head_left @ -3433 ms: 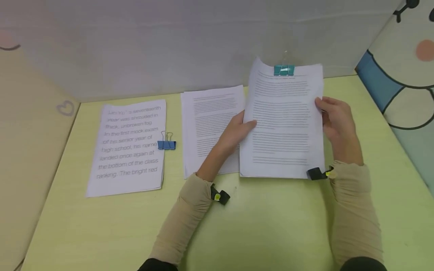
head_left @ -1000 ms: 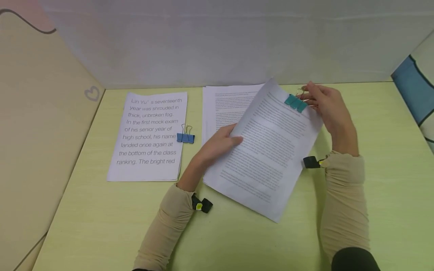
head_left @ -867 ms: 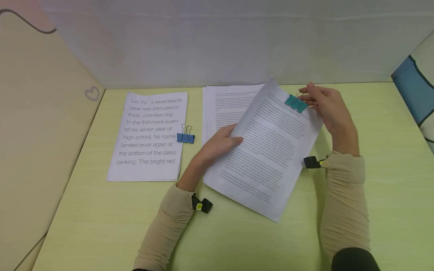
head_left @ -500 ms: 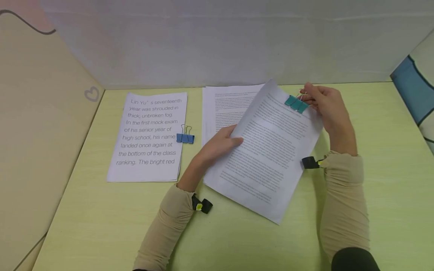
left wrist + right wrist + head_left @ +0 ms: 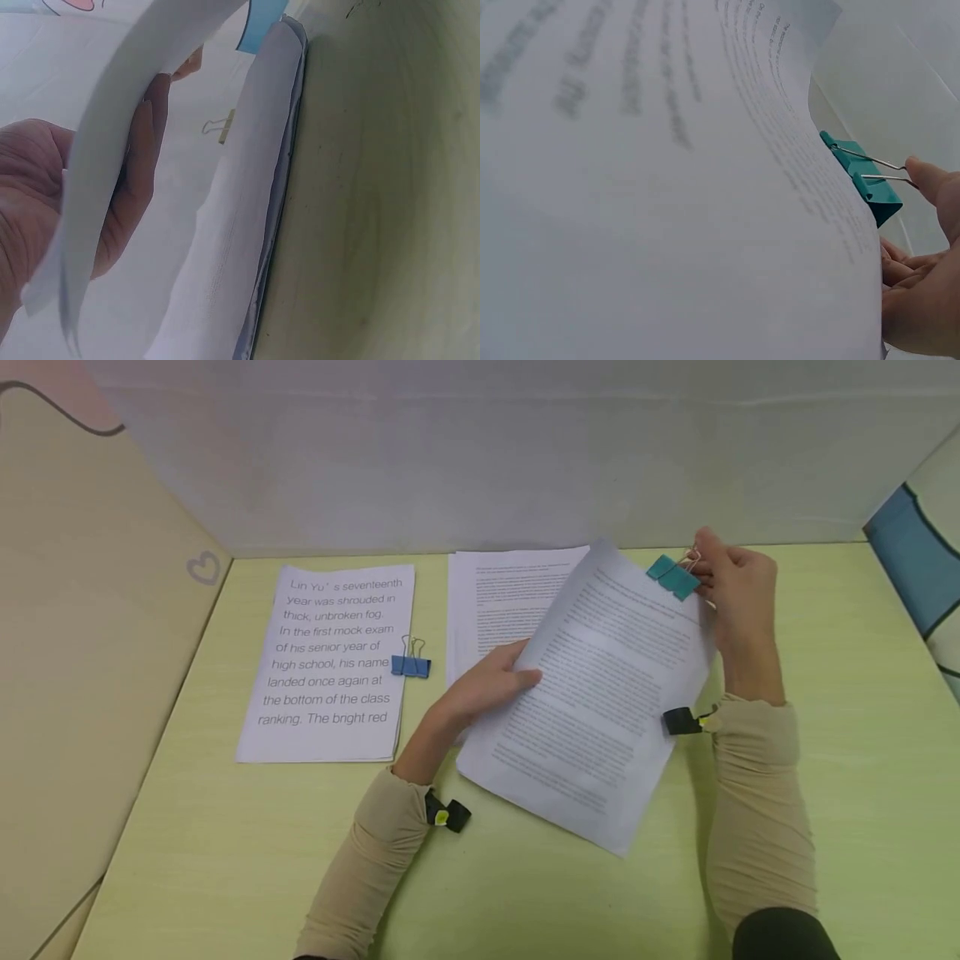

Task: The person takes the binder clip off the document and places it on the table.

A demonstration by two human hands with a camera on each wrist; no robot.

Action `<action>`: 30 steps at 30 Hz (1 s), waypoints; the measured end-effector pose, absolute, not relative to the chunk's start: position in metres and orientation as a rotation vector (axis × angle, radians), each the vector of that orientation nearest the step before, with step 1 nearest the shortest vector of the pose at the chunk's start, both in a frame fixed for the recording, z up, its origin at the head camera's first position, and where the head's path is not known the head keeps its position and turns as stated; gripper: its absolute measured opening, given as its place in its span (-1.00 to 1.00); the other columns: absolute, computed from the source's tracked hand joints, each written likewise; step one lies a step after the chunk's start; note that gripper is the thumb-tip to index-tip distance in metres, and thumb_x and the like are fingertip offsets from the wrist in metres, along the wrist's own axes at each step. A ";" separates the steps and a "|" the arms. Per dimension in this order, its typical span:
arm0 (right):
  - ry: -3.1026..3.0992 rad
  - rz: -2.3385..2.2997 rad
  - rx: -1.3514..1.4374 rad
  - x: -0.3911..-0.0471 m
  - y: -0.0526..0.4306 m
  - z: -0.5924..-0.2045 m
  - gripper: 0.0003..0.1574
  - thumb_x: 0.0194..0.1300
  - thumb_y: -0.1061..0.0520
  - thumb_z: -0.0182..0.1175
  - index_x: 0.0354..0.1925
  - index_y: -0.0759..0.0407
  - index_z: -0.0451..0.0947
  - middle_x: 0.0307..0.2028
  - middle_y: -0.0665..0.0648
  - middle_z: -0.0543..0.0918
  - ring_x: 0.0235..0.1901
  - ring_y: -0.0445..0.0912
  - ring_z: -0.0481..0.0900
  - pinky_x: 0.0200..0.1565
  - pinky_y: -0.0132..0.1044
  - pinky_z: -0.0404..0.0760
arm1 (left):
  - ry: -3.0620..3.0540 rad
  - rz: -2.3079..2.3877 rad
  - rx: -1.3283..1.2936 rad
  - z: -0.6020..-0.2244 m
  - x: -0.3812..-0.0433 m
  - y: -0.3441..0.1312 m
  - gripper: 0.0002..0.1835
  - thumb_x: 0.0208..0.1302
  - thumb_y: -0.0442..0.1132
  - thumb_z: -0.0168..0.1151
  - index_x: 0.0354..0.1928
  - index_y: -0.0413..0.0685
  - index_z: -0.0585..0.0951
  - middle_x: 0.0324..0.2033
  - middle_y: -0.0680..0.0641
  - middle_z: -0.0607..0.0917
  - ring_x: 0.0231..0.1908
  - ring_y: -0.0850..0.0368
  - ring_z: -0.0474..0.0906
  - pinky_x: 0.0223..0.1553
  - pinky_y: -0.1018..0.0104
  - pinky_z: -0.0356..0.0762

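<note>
In the head view a stack of printed sheets [image 5: 592, 718] is held tilted above the table. My left hand [image 5: 491, 681] grips its left edge, thumb on top; the left wrist view shows the fingers [image 5: 139, 169] behind the curved paper. At the top edge, my right hand [image 5: 742, 593] pinches the wire handles of a teal binder clip [image 5: 673, 577]. In the right wrist view the clip [image 5: 862, 178] sits right at the paper's edge, thumb on a handle; whether it still bites the sheets I cannot tell. Other right fingers lie partly hidden behind the paper.
A second printed stack [image 5: 517, 581] lies partly under the held sheets. To the left is a large-print stack [image 5: 326, 652] with a blue binder clip [image 5: 411, 666] at its right edge. A pale wall [image 5: 487, 460] rises behind the green table [image 5: 525, 893].
The held stack has turned from upright to slanted and come left and nearer. My right hand went from its right edge to the teal clip, which has just shifted up and right.
</note>
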State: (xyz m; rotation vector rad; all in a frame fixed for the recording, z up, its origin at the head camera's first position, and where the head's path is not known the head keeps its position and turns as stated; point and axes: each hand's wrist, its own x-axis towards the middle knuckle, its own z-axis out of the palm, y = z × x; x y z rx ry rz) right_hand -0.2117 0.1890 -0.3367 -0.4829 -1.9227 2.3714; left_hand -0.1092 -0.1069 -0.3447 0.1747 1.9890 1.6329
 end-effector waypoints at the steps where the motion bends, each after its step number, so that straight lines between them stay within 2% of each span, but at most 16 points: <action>1: -1.897 2.372 -0.507 -0.211 0.190 -0.336 -0.64 0.27 -0.11 0.48 -0.25 0.15 0.72 -0.34 0.04 0.71 -0.36 -0.17 0.66 -0.28 -0.53 0.60 | 1.985 1.627 0.178 -0.345 -0.109 -0.107 -0.46 0.59 -0.35 -0.07 0.55 -0.08 0.28 -0.10 -0.25 0.74 -0.28 -0.09 0.77 -0.23 0.10 0.73; 9: -1.714 2.362 -0.623 -0.211 0.204 -0.333 -0.61 0.27 -0.06 0.49 -0.28 0.25 0.68 -0.38 0.07 0.67 -0.44 -0.15 0.63 -0.37 -0.50 0.62 | 1.976 1.607 0.195 -0.345 -0.109 -0.107 -0.45 0.58 -0.35 -0.07 0.56 -0.08 0.29 -0.10 -0.22 0.74 -0.28 -0.10 0.77 -0.25 0.07 0.74; 15: -1.619 2.510 -0.621 -0.210 0.210 -0.334 -0.53 0.26 -0.09 0.50 -0.31 0.30 0.63 -0.35 0.11 0.70 -0.49 -0.12 0.64 -0.43 -0.43 0.63 | 1.976 1.629 0.191 -0.346 -0.109 -0.108 -0.53 0.58 -0.36 -0.08 0.46 -0.16 0.38 -0.12 -0.24 0.74 -0.29 -0.10 0.77 -0.25 0.08 0.74; 19: -1.600 2.591 -0.595 -0.209 0.211 -0.336 -0.51 0.30 -0.11 0.46 -0.29 0.31 0.61 -0.38 0.12 0.72 -0.50 -0.11 0.68 -0.43 -0.40 0.66 | 1.998 1.644 0.174 -0.348 -0.110 -0.109 -0.54 0.56 -0.36 -0.07 0.44 -0.16 0.40 -0.12 -0.24 0.73 -0.30 -0.08 0.76 -0.25 0.11 0.72; 24: -1.500 2.665 -0.489 -0.208 0.212 -0.337 -0.53 0.38 -0.07 0.39 -0.24 0.36 0.61 -0.32 0.17 0.73 -0.52 -0.08 0.71 -0.42 -0.33 0.72 | 1.983 1.691 0.160 -0.347 -0.110 -0.110 -0.55 0.56 -0.36 -0.07 0.42 -0.14 0.41 -0.11 -0.23 0.74 -0.28 -0.07 0.76 -0.25 0.12 0.72; 30: -1.392 2.715 -0.434 -0.208 0.214 -0.337 -0.46 0.37 -0.07 0.38 -0.27 0.43 0.53 -0.24 0.22 0.69 -0.58 0.03 0.74 -0.51 -0.26 0.72 | 1.950 1.722 0.146 -0.346 -0.110 -0.110 -0.57 0.57 -0.36 -0.07 0.41 -0.15 0.42 -0.10 -0.23 0.74 -0.27 -0.06 0.76 -0.25 0.14 0.71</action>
